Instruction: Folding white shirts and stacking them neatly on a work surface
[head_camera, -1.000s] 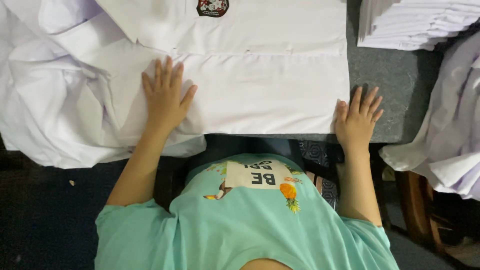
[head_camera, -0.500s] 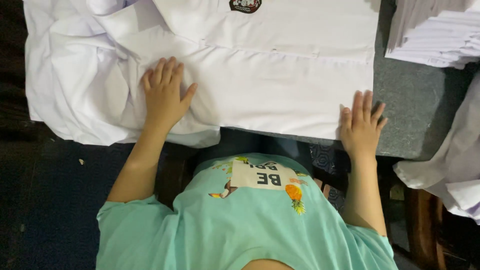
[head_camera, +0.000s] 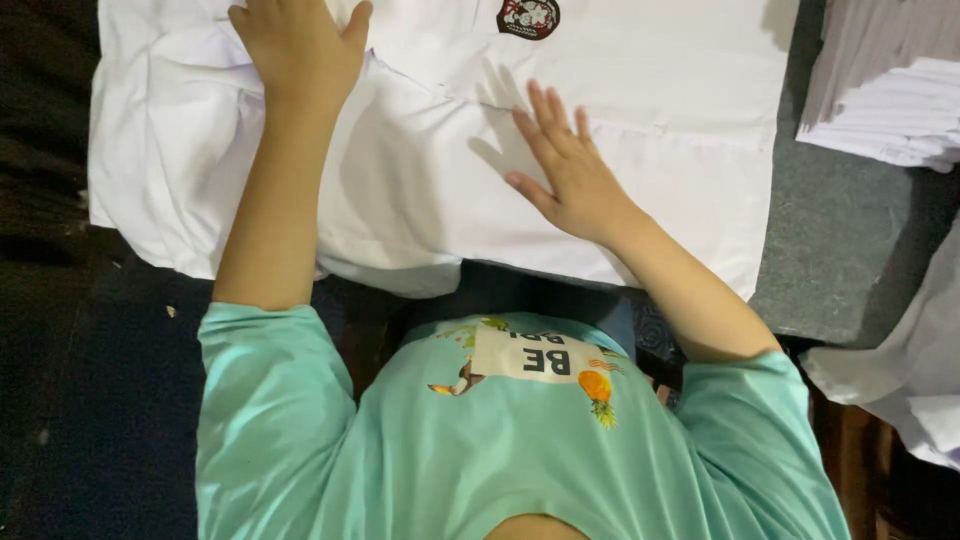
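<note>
On the grey surface (head_camera: 850, 250), both grips released: left hand (head_camera: 300, 45) and right hand (head_camera: 565, 170) flat on white shirt (head_camera: 420, 200), side folded in, smoothing unfinished, I judge.

One head camera, looking straight down over my own chest.

I'm seeing from up at head height, facing down and forward: my teal shirt (head_camera: 520, 440) fills the bottom edge, very close, and the grey table (head_camera: 850, 240) with the white garment (head_camera: 640, 150) sits just beyond, near enough that its far part is cut off at the top. My left hand (head_camera: 300, 45) and right hand (head_camera: 570, 170) both reach up into frame. There's no second view to overlap.
</note>
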